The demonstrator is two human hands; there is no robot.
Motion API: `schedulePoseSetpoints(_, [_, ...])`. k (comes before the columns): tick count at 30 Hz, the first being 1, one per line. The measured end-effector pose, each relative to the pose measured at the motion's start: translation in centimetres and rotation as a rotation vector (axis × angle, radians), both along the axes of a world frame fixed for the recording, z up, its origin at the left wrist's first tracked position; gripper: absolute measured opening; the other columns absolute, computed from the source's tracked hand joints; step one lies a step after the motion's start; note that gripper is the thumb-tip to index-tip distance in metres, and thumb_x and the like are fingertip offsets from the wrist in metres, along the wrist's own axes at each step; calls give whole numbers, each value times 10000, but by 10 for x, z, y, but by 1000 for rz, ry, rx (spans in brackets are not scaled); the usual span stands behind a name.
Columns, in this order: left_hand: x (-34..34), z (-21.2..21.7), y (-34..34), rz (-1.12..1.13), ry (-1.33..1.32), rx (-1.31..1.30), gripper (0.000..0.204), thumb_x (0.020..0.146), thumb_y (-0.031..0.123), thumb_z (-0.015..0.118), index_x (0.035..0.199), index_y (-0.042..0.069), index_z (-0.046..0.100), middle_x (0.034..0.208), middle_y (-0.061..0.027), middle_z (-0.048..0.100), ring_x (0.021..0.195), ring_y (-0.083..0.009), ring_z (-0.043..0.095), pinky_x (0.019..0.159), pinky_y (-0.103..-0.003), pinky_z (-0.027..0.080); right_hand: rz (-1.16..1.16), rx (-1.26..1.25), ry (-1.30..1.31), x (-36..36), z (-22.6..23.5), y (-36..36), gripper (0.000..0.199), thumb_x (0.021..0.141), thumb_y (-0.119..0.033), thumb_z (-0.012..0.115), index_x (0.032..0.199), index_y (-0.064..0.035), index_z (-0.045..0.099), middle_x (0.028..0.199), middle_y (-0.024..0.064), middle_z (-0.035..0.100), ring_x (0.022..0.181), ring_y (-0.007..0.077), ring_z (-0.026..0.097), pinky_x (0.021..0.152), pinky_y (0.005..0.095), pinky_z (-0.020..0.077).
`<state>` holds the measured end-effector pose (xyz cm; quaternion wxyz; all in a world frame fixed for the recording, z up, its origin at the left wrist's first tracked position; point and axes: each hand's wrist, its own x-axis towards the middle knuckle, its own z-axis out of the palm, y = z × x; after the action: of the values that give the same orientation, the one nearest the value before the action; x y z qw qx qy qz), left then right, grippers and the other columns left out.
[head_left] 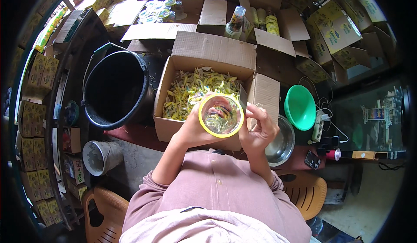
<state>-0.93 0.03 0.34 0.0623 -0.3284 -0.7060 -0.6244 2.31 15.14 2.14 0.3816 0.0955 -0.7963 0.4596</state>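
Left hand [192, 128] curled firmly round the left side of a clear glass [221, 115] with a yellow rim, its mouth tilted up toward the viewer; the thumb side lies against the outer wall and most of the fingers are hidden behind it. The glass lies between the two hands, in front of the body and above the near edge of an open box [167, 130]. Right hand [259, 128] half closed at the opposite side, fingers bent and fingertips at the rim; whether it touches the glass or grips anything cannot be told. A narrow grey piece [243, 97] stands just above these fingertips, its kind and lower end unclear. Inside the glass, reflections and pale shapes blur together, and the base is hard to make out. Beyond the hands, the box holds a tangle of yellow-green strips [186, 89], its near portion covered by the glass and the left hand. Left of the box, a black bucket [115, 91], its interior too dark to read; below it, a grey pail [115, 154]. To the right, a steel bowl [282, 143], partly hidden by the right hand and forearm, and a green bowl [300, 107]. At the far side of the dark surface [278, 65], a bottle [235, 23]. Two chairs [308, 191] are partly covered by the body; stacked cartons [34, 117] at the left fade into the dark fisheye edge.
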Motion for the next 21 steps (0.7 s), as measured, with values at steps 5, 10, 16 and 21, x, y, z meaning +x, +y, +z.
schedulePoseSetpoints(5, [2,6,1,-65,-206,132,661,527,78,779,1102,24,458,1034,-76,486,949,-174,512,838,-292,409,38,-64,6,4,0,2,248,631,61,673,853,-41,630,659,80,611,575,138,601,533,229,464])
schedulePoseSetpoints(10, [3,4,1,-45,-205,115,583,550,166,787,1049,29,518,964,-101,561,949,-221,542,968,-374,315,43,-33,16,2,-1,4,240,639,59,673,855,-37,628,661,78,613,574,140,601,530,227,458])
schedulePoseSetpoints(16, [1,-2,-3,-65,-133,61,622,550,176,776,1080,11,497,990,-95,565,963,-227,540,973,-365,316,71,-75,-13,1,0,5,245,634,62,672,855,-36,629,657,76,610,578,139,602,534,226,456])
schedulePoseSetpoints(21, [1,4,-2,-110,-204,108,611,553,147,772,1078,8,492,969,-91,562,938,-198,539,883,-328,393,75,-59,17,4,-3,7,253,629,65,671,857,-34,629,654,74,608,578,136,601,534,226,455])
